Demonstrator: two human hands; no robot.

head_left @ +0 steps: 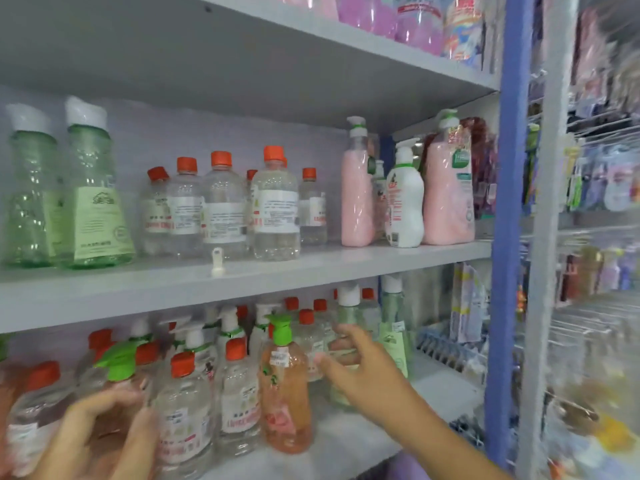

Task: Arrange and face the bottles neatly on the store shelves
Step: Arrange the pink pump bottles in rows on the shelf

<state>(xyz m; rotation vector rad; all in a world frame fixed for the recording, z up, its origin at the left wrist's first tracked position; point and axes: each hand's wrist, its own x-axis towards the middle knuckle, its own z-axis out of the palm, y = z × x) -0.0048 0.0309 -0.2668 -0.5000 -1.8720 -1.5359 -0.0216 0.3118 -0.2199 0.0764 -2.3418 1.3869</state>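
On the lower shelf stand several clear bottles with red caps and a peach pump bottle with a green top. My left hand grips another green-topped pump bottle at the front left. My right hand reaches toward the back right with fingers spread, just in front of a pale green bottle with a white cap. Blur hides whether it touches the bottle.
The middle shelf carries two tall green bottles, a loose group of clear red-capped bottles, pink pump bottles and a white one. A small white clip lies at its front. A blue upright bounds the right side.
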